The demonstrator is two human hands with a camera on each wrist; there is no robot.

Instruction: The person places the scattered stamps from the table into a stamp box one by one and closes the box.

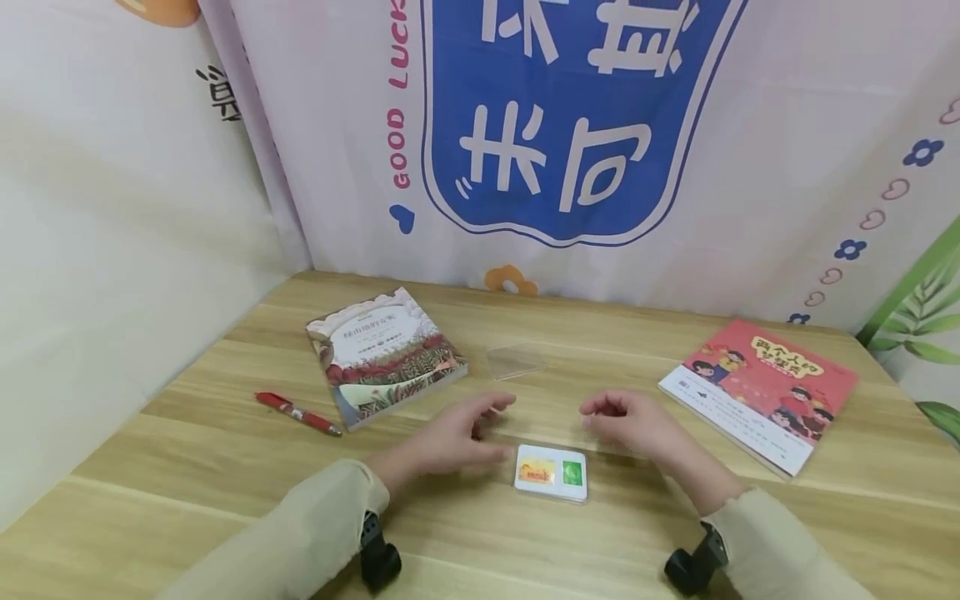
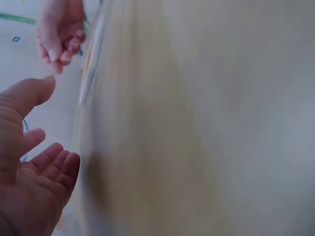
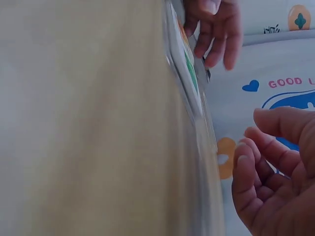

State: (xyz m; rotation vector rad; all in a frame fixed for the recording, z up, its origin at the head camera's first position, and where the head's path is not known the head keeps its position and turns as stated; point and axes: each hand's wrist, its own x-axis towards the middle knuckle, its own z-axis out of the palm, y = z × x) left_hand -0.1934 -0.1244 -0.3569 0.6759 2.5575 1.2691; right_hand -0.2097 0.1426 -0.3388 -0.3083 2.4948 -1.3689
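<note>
A small white rectangular card or thin box (image 1: 551, 473), with an orange picture and a green patch on its face, lies flat on the wooden table between the two hands. To its left, my left hand (image 1: 457, 437) has its fingers parted and loosely bent, thumb near the card's left edge. Nothing shows in its grasp, and the left wrist view shows the palm (image 2: 34, 196) bare. My right hand (image 1: 633, 425) hovers just beyond the card's upper right corner, fingers loosely curled. The right wrist view shows nothing between its thumb and fingers (image 3: 246, 167).
A clear plastic sheet or lid (image 1: 516, 362) lies behind the card. At the back left is an illustrated book (image 1: 386, 354), with a red pen (image 1: 298, 413) beside it. A red-covered book (image 1: 761, 392) lies at the right. A printed cloth (image 1: 360, 242) hangs behind the table.
</note>
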